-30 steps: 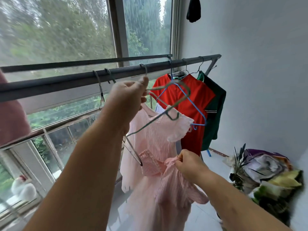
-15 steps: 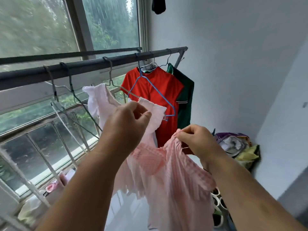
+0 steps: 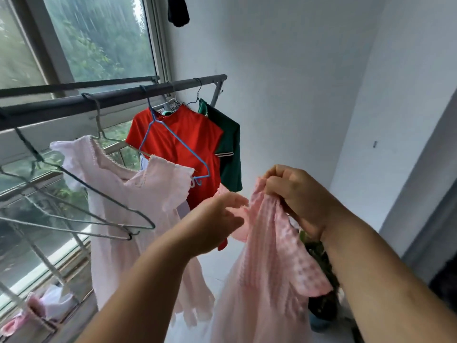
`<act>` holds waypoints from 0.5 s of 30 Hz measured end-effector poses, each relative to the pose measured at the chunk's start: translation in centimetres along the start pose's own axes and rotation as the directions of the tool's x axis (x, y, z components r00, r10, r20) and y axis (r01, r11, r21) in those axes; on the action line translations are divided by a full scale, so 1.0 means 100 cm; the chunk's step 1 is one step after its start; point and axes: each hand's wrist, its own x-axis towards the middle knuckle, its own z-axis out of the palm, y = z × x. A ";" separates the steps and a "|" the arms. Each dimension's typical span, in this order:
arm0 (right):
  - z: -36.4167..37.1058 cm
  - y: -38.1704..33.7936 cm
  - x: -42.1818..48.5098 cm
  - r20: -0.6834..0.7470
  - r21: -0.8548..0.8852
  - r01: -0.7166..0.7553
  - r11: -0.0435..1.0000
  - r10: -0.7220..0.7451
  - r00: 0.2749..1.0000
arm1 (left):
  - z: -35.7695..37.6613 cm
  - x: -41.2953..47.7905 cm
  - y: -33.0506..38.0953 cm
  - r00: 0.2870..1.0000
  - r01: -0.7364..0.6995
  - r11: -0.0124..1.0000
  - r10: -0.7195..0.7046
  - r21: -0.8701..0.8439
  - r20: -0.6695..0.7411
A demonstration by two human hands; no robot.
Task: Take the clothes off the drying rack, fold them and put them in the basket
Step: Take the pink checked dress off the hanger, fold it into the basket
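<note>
rack rail (image 3: pixel 111 98) bears pink dress (image 3: pixel 138 194); red shirt (image 3: pixel 183 134); green shirt (image 3: pixel 230 154)

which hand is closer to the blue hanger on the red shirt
Left. The left hand is just below and right of the lower end of the blue hanger; the right hand, gripping the pink dress, is farther right.

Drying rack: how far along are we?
Done: empty wire hangers suggest some clothes are off. In hand: right hand grips the pink checked dress, left hand at its sleeve. Left: pale pink dress, red top, green top hang on the rack; nothing folded yet.
</note>
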 end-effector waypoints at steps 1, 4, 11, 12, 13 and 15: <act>-0.004 0.000 -0.001 0.037 -0.004 -0.004 1.000 0.004 0.999 | 0.004 0.002 -0.001 0.997 -0.048 0.999 0.047 0.017 0.061; -0.013 0.001 -0.005 0.115 -0.046 0.014 0.999 -0.009 0.993 | 0.020 0.008 0.002 0.974 -0.156 0.984 0.138 0.088 0.177; -0.029 0.018 -0.002 -0.077 -0.518 0.021 0.855 -0.071 0.994 | 0.043 0.016 0.003 0.983 -0.106 0.974 0.073 0.201 0.167; -0.030 0.023 -0.001 -0.104 -0.566 0.001 0.824 -0.073 0.992 | 0.044 0.016 0.005 0.985 -0.091 0.976 0.060 0.198 0.159; -0.029 0.027 0.000 -0.136 -0.603 -0.020 0.798 -0.078 0.988 | 0.046 0.017 0.008 0.989 -0.068 0.978 0.041 0.196 0.142; -0.026 0.034 0.000 -0.243 -0.661 -0.069 0.747 -0.126 0.962 | 0.050 0.020 0.011 0.997 0.009 0.988 -0.020 0.154 0.071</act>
